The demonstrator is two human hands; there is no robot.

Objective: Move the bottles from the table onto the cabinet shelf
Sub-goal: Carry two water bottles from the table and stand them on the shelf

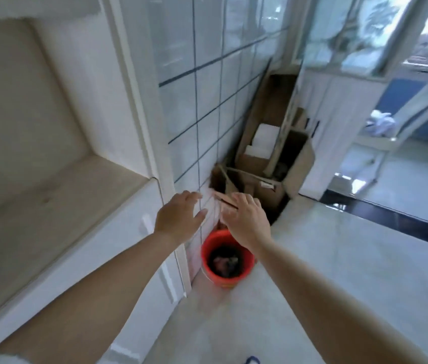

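The white cabinet fills the left of the view, and its pale shelf (50,203) has nothing on it. No bottle and no table are in view. My left hand (178,219) is stretched out in front of the cabinet's right edge, fingers relaxed and spread, holding nothing. My right hand (247,219) is stretched out beside it, fingers straight and empty, above an orange bucket. The picture is blurred by motion.
An orange bucket (227,261) with dark contents stands on the floor by the tiled wall (207,101). Cardboard boxes (268,158) are stacked in the corner behind it. A doorway (391,166) opens at the right onto another room.
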